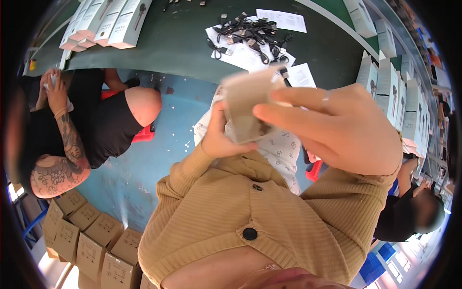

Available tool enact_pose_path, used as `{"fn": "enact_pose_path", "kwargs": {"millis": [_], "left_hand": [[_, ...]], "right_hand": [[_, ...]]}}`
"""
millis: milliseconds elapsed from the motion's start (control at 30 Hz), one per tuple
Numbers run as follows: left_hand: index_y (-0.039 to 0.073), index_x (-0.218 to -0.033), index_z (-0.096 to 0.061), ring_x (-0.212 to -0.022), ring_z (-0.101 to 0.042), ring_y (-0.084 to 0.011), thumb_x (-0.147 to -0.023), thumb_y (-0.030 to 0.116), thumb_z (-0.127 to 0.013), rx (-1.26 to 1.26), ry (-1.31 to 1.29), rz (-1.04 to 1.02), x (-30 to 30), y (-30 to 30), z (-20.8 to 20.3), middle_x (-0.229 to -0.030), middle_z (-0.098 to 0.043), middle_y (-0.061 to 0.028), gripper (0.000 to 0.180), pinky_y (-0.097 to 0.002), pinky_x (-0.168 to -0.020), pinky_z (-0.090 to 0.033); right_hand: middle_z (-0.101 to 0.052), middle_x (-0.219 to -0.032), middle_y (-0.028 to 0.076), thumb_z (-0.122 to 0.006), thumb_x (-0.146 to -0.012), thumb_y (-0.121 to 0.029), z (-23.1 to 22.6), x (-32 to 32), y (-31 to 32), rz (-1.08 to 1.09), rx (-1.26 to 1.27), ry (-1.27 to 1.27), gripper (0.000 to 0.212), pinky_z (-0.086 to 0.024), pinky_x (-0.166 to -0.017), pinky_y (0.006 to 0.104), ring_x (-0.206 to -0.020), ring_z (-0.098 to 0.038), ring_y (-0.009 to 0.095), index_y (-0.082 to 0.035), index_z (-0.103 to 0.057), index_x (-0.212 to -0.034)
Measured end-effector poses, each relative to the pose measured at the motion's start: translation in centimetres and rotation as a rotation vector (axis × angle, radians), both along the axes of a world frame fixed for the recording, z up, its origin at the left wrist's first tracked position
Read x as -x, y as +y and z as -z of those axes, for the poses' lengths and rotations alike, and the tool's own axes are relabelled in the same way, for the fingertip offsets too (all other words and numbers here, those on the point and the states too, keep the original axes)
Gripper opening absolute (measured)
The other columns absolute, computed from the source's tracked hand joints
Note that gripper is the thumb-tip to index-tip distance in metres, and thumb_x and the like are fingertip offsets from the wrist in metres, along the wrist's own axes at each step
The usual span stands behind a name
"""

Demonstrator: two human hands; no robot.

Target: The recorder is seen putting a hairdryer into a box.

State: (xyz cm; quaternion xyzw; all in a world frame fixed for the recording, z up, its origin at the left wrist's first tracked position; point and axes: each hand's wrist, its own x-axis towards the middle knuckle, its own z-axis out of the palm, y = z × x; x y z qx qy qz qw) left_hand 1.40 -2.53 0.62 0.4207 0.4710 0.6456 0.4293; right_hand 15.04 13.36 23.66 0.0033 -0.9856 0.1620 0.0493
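Note:
A small cardboard box (243,98), pale tan and blurred, is held up in front of my body, its face tilted toward me. My left hand (222,135) is wrapped round its left side and lower edge. From the right, my right hand (332,120) reaches over, a ring on one finger, with its fingers closed against the box's right side. A small dark patch shows low on the box; what it is I cannot make out. Behind the box, a heap of black USB cables (248,36) lies on white paper sheets (236,59) on the dark green table (178,33).
White printed boxes (126,26) stand in a row at the table's far left, and more white boxes (387,91) line the right. Brown cartons (89,241) are stacked at lower left. One person (115,115) sits to my left, another person (409,212) to the right.

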Motion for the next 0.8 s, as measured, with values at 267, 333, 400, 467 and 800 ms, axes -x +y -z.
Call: {"fn": "enact_pose_path", "kwargs": {"millis": [267,333,400,467,800], "left_hand": [[0.001,-0.135,-0.025,-0.114,-0.05,-0.0238,-0.061,0.031,-0.089,0.061,-0.205,0.115,0.6,-2.5,-0.8,-0.126,-0.047,-0.0122,0.103,-0.0394,-0.095,-0.043],[0.0,-0.136,-0.023,-0.115,-0.049,-0.0241,-0.061,0.032,-0.088,0.063,-0.198,0.052,-1.2,-2.2,-1.2,-0.127,-0.046,-0.0124,0.104,-0.0394,-0.095,-0.043],[0.0,-0.137,-0.021,-0.116,-0.048,-0.0244,-0.061,0.033,-0.088,0.048,-0.219,0.027,-2.6,1.1,-1.2,-0.128,-0.045,-0.0126,0.106,-0.0394,-0.096,-0.042],[0.0,-0.138,-0.019,-0.117,-0.048,-0.0247,-0.062,0.034,-0.088,0.033,-0.243,0.024,-5.5,5.5,-1.4,-0.129,-0.044,-0.0127,0.108,-0.0394,-0.097,-0.042],[0.013,-0.147,0.007,-0.135,-0.027,-0.0325,-0.06,0.049,-0.084,-0.088,-0.625,0.334,-8.8,7.8,-6.4,-0.147,-0.022,-0.0167,0.131,-0.0455,-0.11,-0.021]], "right_hand": [[-0.055,-0.115,0.033,-0.058,-0.063,0.007,0.1,-5.9,0.0,0.276,0.35,0.393,0.032,-0.049,-0.063,0.0289,-0.066,-0.061,0.02,0.005,-0.064,-0.094],[-0.053,-0.119,0.028,-0.062,-0.065,0.006,2.3,-7.1,0.1,0.268,0.428,0.391,0.037,-0.048,-0.061,0.0275,-0.072,-0.061,0.02,0.002,-0.064,-0.101],[-0.052,-0.124,0.022,-0.067,-0.067,0.005,3.7,-8.2,-0.6,0.297,0.476,0.369,0.042,-0.047,-0.06,0.0261,-0.078,-0.061,0.019,-0.001,-0.064,-0.108],[-0.045,-0.13,0.023,-0.076,-0.067,-0.007,4.9,-9.4,-1.5,0.416,0.373,0.28,0.054,-0.048,-0.072,0.0337,-0.098,-0.058,0.027,-0.006,-0.059,-0.118],[-0.047,-0.125,0.024,-0.077,-0.063,-0.014,8.8,-10.7,-3.7,0.874,-0.029,0.349,0.066,-0.048,-0.083,0.0417,-0.104,-0.054,0.039,-0.012,-0.054,-0.125]]}}
